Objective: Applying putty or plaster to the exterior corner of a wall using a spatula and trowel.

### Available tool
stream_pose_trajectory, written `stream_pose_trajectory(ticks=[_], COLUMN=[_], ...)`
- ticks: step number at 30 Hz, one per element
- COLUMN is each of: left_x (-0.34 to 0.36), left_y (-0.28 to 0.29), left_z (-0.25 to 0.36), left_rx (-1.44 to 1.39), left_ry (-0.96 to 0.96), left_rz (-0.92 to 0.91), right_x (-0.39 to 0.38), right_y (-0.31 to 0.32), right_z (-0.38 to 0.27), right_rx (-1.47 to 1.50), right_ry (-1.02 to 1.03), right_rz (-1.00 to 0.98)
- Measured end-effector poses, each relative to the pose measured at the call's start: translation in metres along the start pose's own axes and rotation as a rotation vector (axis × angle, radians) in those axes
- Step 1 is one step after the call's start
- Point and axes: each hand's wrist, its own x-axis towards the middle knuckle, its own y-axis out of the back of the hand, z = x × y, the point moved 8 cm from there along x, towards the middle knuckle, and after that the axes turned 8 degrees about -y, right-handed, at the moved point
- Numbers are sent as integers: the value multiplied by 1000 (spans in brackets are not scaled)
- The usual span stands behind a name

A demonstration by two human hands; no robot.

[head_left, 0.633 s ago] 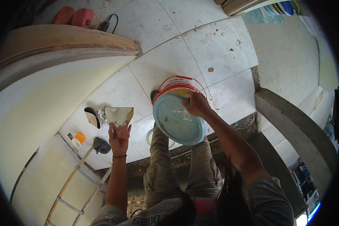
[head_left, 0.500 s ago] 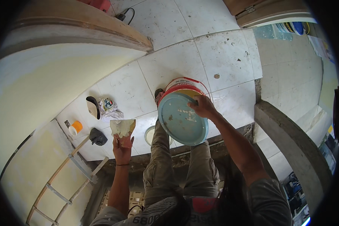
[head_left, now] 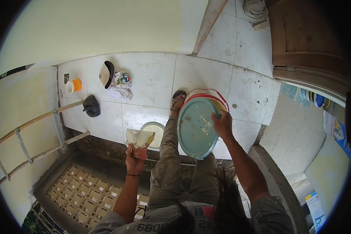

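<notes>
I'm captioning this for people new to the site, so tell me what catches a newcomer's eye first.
First comes the big blue-green lid in the middle, its edge gripped by the right hand, partly hiding a red-rimmed bucket. Left of the legs, the left hand holds a flat, smeared board. A ladder stands out at far left.

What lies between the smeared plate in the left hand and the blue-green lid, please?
In the head view, a round, pale, rimmed object and the person's left leg lie between plate and lid.
</notes>
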Motion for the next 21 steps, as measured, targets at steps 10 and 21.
stream_pose_trajectory(ticks=[10,21], left_x=[-45,-30], left_y=[37,67], left_z=[28,64], left_rx=[-141,-154], left_ry=[-59,-80], left_rz=[104,140], right_x=[-19,66], right_y=[-3,-28], right_z=[-7,-51], right_rx=[9,-226], right_ry=[-124,-311], right_rz=[110,19])
